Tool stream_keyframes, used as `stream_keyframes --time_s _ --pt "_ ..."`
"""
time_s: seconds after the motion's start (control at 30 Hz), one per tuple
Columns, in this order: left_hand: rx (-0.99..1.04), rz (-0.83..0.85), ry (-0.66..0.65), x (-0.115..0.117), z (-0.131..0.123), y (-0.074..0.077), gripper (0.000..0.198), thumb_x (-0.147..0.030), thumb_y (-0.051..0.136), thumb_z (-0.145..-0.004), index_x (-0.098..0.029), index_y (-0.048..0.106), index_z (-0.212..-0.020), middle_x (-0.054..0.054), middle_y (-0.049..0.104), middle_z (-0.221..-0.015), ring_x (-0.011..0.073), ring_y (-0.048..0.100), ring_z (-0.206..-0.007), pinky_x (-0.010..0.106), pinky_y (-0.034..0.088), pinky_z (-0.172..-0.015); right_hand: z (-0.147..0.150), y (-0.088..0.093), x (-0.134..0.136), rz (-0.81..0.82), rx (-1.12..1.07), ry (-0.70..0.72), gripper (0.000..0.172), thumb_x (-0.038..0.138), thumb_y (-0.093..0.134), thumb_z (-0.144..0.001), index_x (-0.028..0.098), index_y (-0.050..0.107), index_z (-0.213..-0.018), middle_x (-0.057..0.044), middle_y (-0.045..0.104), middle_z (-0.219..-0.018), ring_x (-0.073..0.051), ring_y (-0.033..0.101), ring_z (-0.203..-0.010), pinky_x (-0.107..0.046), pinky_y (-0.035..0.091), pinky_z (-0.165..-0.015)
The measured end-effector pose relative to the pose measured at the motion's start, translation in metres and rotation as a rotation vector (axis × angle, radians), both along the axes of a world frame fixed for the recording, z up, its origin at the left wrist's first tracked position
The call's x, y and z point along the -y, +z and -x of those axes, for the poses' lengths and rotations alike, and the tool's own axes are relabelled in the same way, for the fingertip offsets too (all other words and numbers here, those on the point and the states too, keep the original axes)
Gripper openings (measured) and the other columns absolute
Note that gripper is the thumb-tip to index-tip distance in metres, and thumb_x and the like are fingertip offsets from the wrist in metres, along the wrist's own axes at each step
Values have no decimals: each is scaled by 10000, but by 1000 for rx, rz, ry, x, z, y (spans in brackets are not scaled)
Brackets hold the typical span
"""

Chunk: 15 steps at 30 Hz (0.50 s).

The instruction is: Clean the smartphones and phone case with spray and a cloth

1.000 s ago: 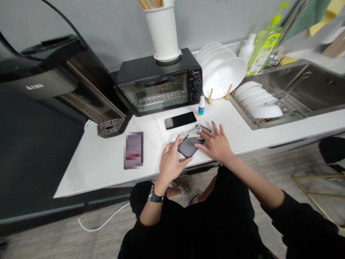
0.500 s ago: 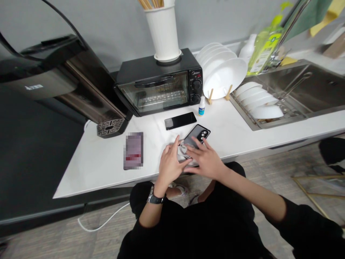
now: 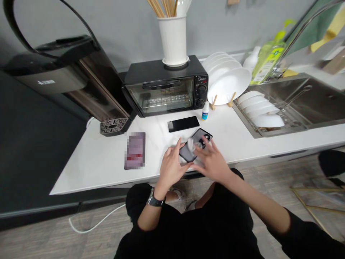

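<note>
A smartphone [image 3: 185,153] with a grey back, dark edges and round camera lenses lies back up on the counter, near its front edge. My left hand [image 3: 172,163] is closed at its lower left end, thumb and forefinger against its edges. My right hand [image 3: 215,163] is over the phone's right side, slightly blurred. Its fingers press a crumpled pale grey cloth [image 3: 191,144] onto the phone's back. Behind it lies a second phone [image 3: 183,124], dark screen up. A small white spray bottle [image 3: 205,112] with a blue label stands beside that one.
A pixelated flat purple item [image 3: 135,151] lies on the counter [image 3: 94,172] at left. Behind stand a drink dispenser [image 3: 88,86], a black toaster oven [image 3: 164,90] carrying a white utensil holder [image 3: 174,41], and racked plates [image 3: 229,84]. At right, bowls [image 3: 260,108] stand in the sink [image 3: 323,104].
My right hand has moved the cloth up across the phone, from its lower part towards the lenses. More of the phone's lower end now shows. The camera view has shifted slightly.
</note>
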State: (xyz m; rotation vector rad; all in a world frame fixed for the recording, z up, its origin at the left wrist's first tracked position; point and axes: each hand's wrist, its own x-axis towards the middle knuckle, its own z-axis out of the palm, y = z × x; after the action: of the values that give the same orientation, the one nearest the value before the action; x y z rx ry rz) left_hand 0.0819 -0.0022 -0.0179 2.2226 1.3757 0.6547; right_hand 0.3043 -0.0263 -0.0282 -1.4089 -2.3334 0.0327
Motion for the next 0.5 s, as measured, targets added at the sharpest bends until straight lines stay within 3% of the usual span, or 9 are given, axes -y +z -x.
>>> stream_keyframes --time_s 0.07,0.2,0.23,0.37,0.4,0.5 --pt "7 12 -6 1 0 0 1104 -347 836 -869 -316 106 -1696 36 585 -1563 297 532 -1309 464 450 -1149 3 0 -2 30 -9 134 662 674 602 -974 172 673 -1400 -134 639 -1506 -394 337 -1580 -636 306 -1271" --pt "-4 -4 -3 1 0 0 1119 -370 850 -853 -318 116 -1695 36 589 -1558 300 531 -1302 482 438 -1159 2 1 -11 -24 -33 -172 539 569 561 -1033 164 697 -1361 -151 648 -1490 -472 306 -1574 -759 247 -1231" --pt "-10 -8 -2 0 0 0 1118 -362 849 -851 -309 119 -1696 46 596 -1549 303 534 -1296 486 441 -1153 4 1 -11 -23 -36 -171 547 577 569 -1027 157 702 -1351 -159 662 -1471 -481 299 -1574 -766 245 -1227" --pt "-5 8 -23 0 1 -1 1094 -310 815 -871 -297 102 -1700 56 598 -1543 304 542 -1277 475 454 -1128 13 -1 -8 43 -41 157 636 681 599 -973 172 703 -1341 -148 689 -1438 -398 371 -1562 -654 304 -1261" --pt "1 9 -29 0 2 -1 1098 -318 816 -871 -302 96 -1700 50 591 -1552 304 541 -1278 475 450 -1131 13 -1 -9 42 -35 138 612 667 582 -989 182 701 -1343 -139 679 -1455 -392 384 -1556 -654 310 -1258" --pt "2 -2 -21 0 2 -1 1126 -371 839 -854 -316 98 -1700 42 584 -1559 320 532 -1294 496 430 -1148 6 1 -14 -23 -11 -153 514 567 521 -1051 184 706 -1339 -141 667 -1469 -449 373 -1548 -734 295 -1222"
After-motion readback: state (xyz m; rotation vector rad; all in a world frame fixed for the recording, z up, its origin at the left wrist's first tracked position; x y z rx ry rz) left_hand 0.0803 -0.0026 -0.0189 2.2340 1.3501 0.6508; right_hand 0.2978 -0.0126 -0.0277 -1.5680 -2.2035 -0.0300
